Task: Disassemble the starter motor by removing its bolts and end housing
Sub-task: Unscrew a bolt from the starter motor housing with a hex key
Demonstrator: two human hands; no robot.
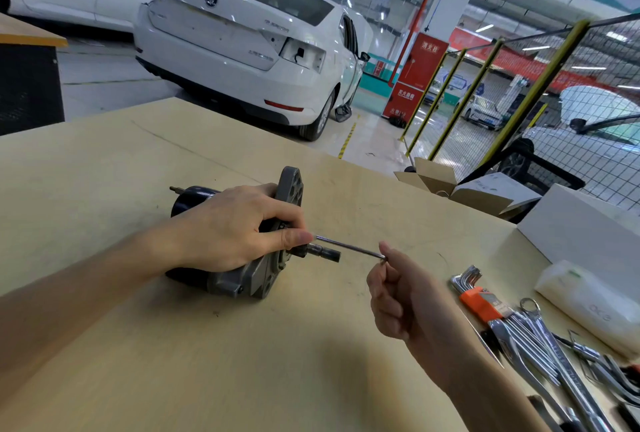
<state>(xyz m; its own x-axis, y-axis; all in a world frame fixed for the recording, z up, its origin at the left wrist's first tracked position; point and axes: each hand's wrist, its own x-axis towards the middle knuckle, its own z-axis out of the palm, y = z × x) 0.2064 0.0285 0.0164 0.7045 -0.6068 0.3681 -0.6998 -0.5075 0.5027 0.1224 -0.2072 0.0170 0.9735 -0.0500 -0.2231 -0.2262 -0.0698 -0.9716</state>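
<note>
We are holding our right hand (394,293) nearest to us, at about four o'clock from the middle of the table (242,362), its fingers curling in and its thumb and forefinger pinching the head end of a long thin bolt (349,247). The bolt is running from that pinch toward nine o'clock, its other end meeting the tip of our left thumb at the motor's grey end housing (273,258). Our left hand (228,227) is wrapping over the top of the starter motor (194,199), fingers curling round the housing and gripping it. The motor is lying on its side near the table's centre, its black body pointing toward ten o'clock and its short shaft (323,253) sticking out toward three o'clock, just under the bolt.

At four to five o'clock we are seeing a pile of wrenches (540,345) and a set of hex keys in an orange holder (479,303), well apart from the motor. At three o'clock a white plastic bundle (588,303) and a white box (581,224) are sitting by the table edge, with an open cardboard box (446,182) at two o'clock. Beyond the table, at twelve o'clock, a white car (242,47) is standing on the shop floor.
</note>
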